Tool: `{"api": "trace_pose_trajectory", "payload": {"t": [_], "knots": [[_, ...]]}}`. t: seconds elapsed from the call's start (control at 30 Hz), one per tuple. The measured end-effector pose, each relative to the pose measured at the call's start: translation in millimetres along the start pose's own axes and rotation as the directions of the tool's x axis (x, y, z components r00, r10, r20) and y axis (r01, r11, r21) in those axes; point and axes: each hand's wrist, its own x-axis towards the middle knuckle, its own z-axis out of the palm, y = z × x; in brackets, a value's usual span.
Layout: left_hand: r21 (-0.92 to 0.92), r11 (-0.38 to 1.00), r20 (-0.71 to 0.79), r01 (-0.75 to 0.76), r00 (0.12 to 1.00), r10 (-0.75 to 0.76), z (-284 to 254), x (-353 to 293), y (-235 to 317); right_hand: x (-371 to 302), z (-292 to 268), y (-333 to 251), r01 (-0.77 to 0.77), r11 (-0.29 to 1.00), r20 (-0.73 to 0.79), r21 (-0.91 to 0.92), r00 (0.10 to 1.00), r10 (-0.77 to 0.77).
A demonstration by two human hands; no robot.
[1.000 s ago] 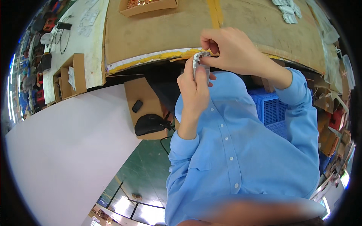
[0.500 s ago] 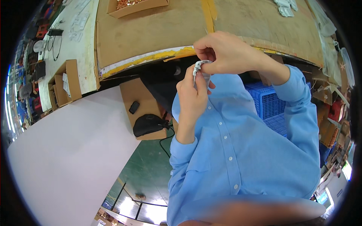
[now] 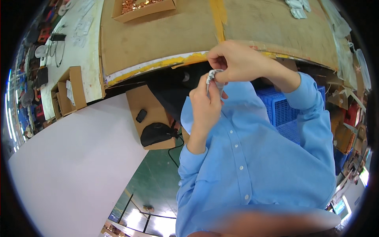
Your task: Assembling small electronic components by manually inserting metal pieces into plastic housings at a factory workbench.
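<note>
Hands are together at a small white part (image 3: 210,76). The left hand (image 3: 206,106) clamps it, seemingly to steady it; the right hand (image 3: 241,61) meets its upper end, grip undeterminable. The part sits before the tabletop's (image 3: 166,41) near edge, likely for close view.

Open brown tabletop (image 3: 158,43) lies ahead of the right hand (image 3: 239,61), a shallow carton (image 3: 149,11) obstructing its far left
</note>
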Motion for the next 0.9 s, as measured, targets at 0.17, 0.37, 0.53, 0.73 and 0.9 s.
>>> {"api": "trace_pose_trajectory", "payload": {"t": [0.17, 0.37, 0.53, 0.73, 0.9], "knots": [[-0.045, 0.999, -0.069, 0.02, 0.997, -0.023, -3.0, 5.1, -1.2, -2.5, 11.0, 5.9, 0.1, 0.993, -0.114, -0.066, 0.988, -0.107], [-0.128, 0.987, -0.037, 0.094, 0.994, -0.1, -5.0, 6.9, -3.5, -6.5, 7.8, -1.2, 0.07, 0.976, -0.098, -0.205, 0.991, -0.091], [-0.058, 0.996, 0.014, 0.069, 0.998, -0.068, -6.4, 4.7, -2.2, -5.2, 10.2, 6.3, 0.141, 0.973, -0.111, -0.184, 0.98, -0.163], [-0.045, 0.998, -0.008, 0.05, 0.999, -0.05, -0.9, 7.5, -5.3, -6.1, 5.6, 9.6, 0.145, 0.968, -0.108, -0.204, 0.98, -0.17], [-0.063, 0.996, 0.016, 0.061, 0.998, -0.06, -6.1, 5.5, -4.8, -4.9, 8.6, 10.7, 0.145, 0.967, -0.083, -0.21, 0.983, -0.166]]}}
